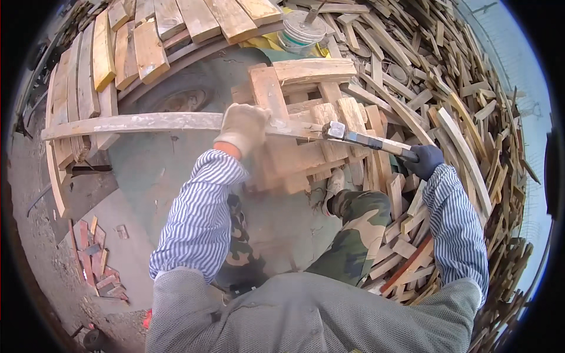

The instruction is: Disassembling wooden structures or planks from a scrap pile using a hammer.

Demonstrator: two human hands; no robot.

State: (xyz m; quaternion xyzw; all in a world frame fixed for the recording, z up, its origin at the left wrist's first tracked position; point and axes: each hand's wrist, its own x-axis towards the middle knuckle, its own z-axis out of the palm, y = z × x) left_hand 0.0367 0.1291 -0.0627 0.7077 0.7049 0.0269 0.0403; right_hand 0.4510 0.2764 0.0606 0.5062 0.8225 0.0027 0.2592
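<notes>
My left hand (pixel 244 127), in a pale work glove, is closed around a long weathered wooden board (pixel 141 122). The board lies roughly level across the view, and its right part rests over a crib of stacked timber blocks (pixel 315 70). My right hand (pixel 425 162), in a dark blue glove, grips the handle of a hammer (pixel 368 141). The hammer's metal head is at the right end of the board; I cannot tell whether it touches the wood. Motion blurs a block below my left hand.
A pile of loose boards and offcuts (pixel 406 82) fills the right side. Planks (pixel 150 50) are stacked at the far left. A white bucket (pixel 303 32) stands behind the blocks. Small scraps (pixel 97 259) lie on the floor at left. My foot (pixel 334 189) is beside the crib.
</notes>
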